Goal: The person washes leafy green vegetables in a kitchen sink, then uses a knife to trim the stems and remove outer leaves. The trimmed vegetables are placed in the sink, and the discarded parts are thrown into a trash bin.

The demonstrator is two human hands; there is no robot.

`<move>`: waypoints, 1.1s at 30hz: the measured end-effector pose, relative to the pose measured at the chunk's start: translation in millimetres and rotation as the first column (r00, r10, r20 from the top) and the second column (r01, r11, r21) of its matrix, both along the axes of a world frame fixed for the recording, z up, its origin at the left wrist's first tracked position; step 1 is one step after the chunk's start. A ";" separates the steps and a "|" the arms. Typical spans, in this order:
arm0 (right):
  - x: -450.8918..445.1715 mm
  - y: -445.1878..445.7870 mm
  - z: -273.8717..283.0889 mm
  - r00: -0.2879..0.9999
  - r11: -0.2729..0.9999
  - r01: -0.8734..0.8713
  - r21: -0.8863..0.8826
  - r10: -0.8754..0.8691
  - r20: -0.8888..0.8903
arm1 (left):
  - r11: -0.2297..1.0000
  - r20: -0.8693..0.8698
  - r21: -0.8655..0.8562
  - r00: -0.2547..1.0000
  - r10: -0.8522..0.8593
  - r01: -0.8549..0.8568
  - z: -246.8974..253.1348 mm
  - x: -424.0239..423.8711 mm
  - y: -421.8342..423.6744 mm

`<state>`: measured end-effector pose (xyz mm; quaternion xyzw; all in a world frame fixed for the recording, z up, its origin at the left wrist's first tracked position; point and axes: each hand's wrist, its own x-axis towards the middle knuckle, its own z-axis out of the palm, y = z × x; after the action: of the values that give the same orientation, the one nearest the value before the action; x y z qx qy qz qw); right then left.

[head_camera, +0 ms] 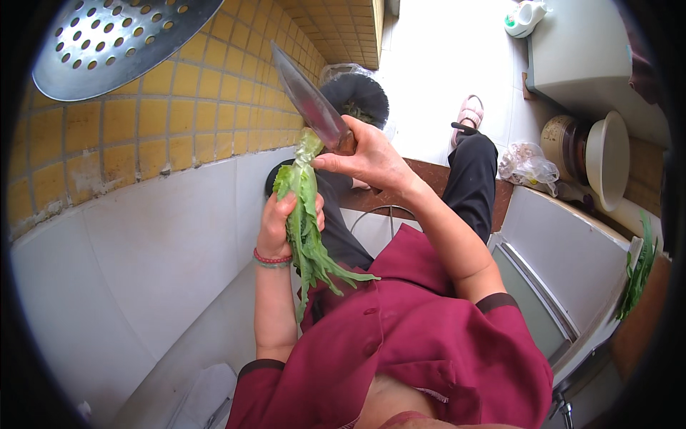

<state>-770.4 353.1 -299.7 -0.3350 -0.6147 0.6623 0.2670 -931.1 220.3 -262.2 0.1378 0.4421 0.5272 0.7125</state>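
Note:
My left hand point(278, 225) grips a long bunch of leafy green lettuce point(305, 225) around its middle, its leaf tips trailing down over my lap. The pale stem end points up and away from me. In my right hand point(370, 155) is a kitchen knife point(311, 99), held near the base of its blade, with the point aimed up and to the left. My right thumb reaches the lettuce stem, and the lower blade lies right beside the stem end. Whether the edge touches the stem I cannot tell. Most of the knife's handle is hidden by my fingers.
Beyond the knife stands a bin lined with a black bag point(356, 96), holding green scraps. Yellow wall tiles point(118, 120) and a hanging perforated metal skimmer point(107, 40) are at left. To the right are a plastic bag point(528, 163), a white basin point(608, 161) and green leaves point(640, 268).

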 end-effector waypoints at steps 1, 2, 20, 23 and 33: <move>-1.1 -1.7 0.6 1.000 0.999 0.024 -0.023 -0.024 -0.019 | 1.000 -0.039 -0.009 0.999 -0.005 0.004 2.7 1.5 0.1; -1.9 -3.1 1.2 0.998 0.998 0.047 -0.047 -0.049 -0.037 | 1.000 -0.079 -0.019 0.997 -0.010 0.008 5.2 3.0 0.0; -4.4 -28.9 3.7 0.973 0.897 0.142 0.418 -0.205 0.109 | 1.000 -0.508 -0.029 0.861 -0.025 0.012 17.2 13.6 4.0; -0.5 -27.8 3.6 0.975 0.922 0.125 0.367 -0.182 0.126 | 0.985 -0.869 0.090 0.494 0.006 0.147 6.2 15.9 8.5; -8.1 12.9 -32.2 0.944 0.970 0.152 0.190 -0.199 0.262 | 0.993 -0.670 0.104 0.734 0.110 -0.054 6.2 7.9 4.0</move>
<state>-778.6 366.0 -331.8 -0.4550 -0.6671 0.5281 0.2627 -923.1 224.3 -256.0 0.3275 0.6548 0.4890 0.4741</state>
